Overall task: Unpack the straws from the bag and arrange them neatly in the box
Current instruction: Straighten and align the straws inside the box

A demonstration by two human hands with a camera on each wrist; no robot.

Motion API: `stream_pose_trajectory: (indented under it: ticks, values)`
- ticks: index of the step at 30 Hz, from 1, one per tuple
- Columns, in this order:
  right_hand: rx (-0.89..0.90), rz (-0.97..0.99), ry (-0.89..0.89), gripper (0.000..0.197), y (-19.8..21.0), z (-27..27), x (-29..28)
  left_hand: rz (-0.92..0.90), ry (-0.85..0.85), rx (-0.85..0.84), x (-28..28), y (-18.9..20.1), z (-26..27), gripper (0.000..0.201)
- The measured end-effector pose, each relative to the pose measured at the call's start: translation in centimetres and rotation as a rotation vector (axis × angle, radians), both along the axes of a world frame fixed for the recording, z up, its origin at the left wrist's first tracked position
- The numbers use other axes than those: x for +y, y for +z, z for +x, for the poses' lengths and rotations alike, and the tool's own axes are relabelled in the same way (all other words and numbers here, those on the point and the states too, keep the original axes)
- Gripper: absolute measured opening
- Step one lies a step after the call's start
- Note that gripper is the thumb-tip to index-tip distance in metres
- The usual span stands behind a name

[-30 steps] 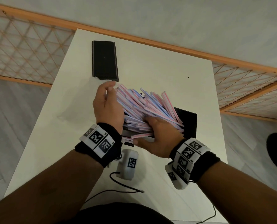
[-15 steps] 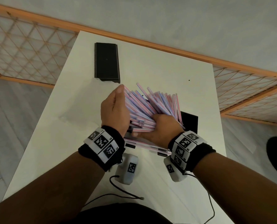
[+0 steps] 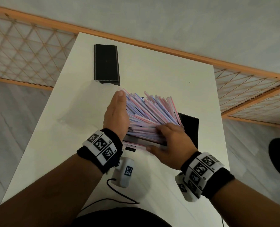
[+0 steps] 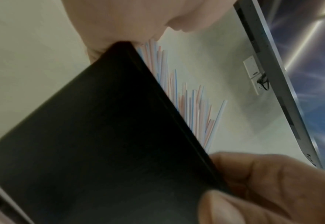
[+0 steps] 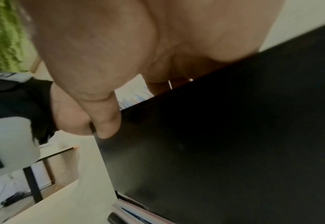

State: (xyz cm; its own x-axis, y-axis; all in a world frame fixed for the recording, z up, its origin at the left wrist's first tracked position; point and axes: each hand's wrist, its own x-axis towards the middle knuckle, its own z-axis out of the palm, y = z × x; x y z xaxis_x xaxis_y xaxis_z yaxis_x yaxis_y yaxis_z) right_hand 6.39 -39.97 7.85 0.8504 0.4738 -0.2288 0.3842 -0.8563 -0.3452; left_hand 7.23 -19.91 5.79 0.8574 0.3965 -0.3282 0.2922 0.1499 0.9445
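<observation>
A thick bundle of pink, blue and white straws (image 3: 149, 112) leans fanned out in the black box (image 3: 190, 128) at the table's middle. My left hand (image 3: 116, 112) presses flat, fingers straight, against the bundle's left side. My right hand (image 3: 168, 141) curls its fingers over the straws' near ends, thumb against the box's near wall. The left wrist view shows straw tips (image 4: 194, 106) rising past the box wall (image 4: 100, 144). The right wrist view shows my thumb (image 5: 104, 121) on the box's outer face (image 5: 234, 136). A faint clear bag (image 3: 80, 112) lies left of my hands.
The black lid (image 3: 106, 64) lies flat at the back left of the white table (image 3: 160, 66). A few loose straws (image 3: 136, 145) lie by the box's near wall. A wooden lattice rail (image 3: 168, 48) runs behind the table, and grey floor lies on both sides.
The bundle has swung from lying low toward the right to standing steeper in the box. My left fingers have straightened against its side, and my right hand has come down onto the near ends.
</observation>
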Motion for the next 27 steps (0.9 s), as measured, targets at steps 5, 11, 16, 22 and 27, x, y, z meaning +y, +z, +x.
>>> stream_pose_trajectory:
  ticks: [5, 11, 16, 22, 27]
  values:
    - [0.057, -0.053, 0.032, 0.081, 0.4, 1.4, 1.1, 0.119, 0.011, 0.055, -0.1, 1.2, 0.2, 0.099]
    - [0.096, -0.172, 0.097, 0.083, -0.3, 2.2, 2.9, 0.277, -0.027, 0.136, -0.6, 2.4, 0.1, 0.061]
    - [0.175, -0.156, 0.042, 0.084, -0.3, 2.9, 4.4, 0.216, 0.056, 0.127, -1.4, 2.9, -0.4, 0.043]
    - [0.193, -0.152, 0.005, 0.079, 0.2, 3.9, 5.1, 0.28, 0.045, 0.05, -1.7, 3.8, -0.7, 0.04]
    - [0.129, -0.087, -0.097, 0.083, 1.0, 3.4, 4.8, 0.324, 0.033, 0.104, -1.9, 3.7, -0.5, 0.061]
